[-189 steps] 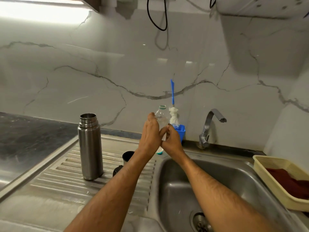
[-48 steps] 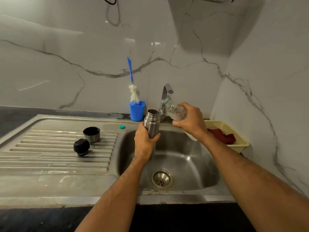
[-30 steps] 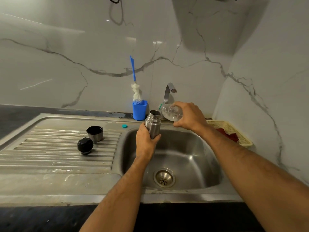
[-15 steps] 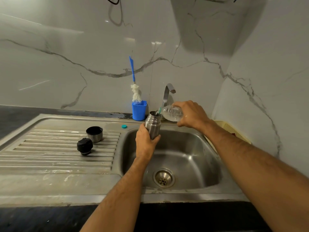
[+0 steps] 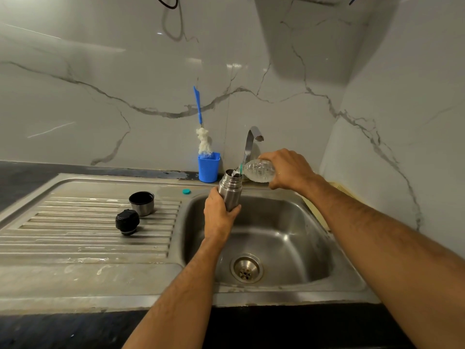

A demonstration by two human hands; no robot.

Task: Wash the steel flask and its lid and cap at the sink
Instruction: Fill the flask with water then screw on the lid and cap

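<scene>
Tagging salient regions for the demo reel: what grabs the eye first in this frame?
Dead centre, over the sink, the left hand grips the steel flask upright while the right hand tips a clear plastic bottle at its mouth. Left of them, on the ribbed drainboard, sit a steel cup and a black stopper. Behind the flask, a blue-handled brush stands in a blue holder.

Sink basin [image 5: 289, 238] open below the held steel flask [image 5: 230, 190]; both forearms cross above its front rim. Back ledge crowded: blue brush holder [image 5: 208, 167], tap [image 5: 251, 142] and tilted plastic bottle [image 5: 258, 171] close together. Drainboard [image 5: 75, 248] front ribs bare; steel cap [image 5: 142, 203] and black lid [image 5: 127, 221] sit mid-board, just beside each other.
</scene>
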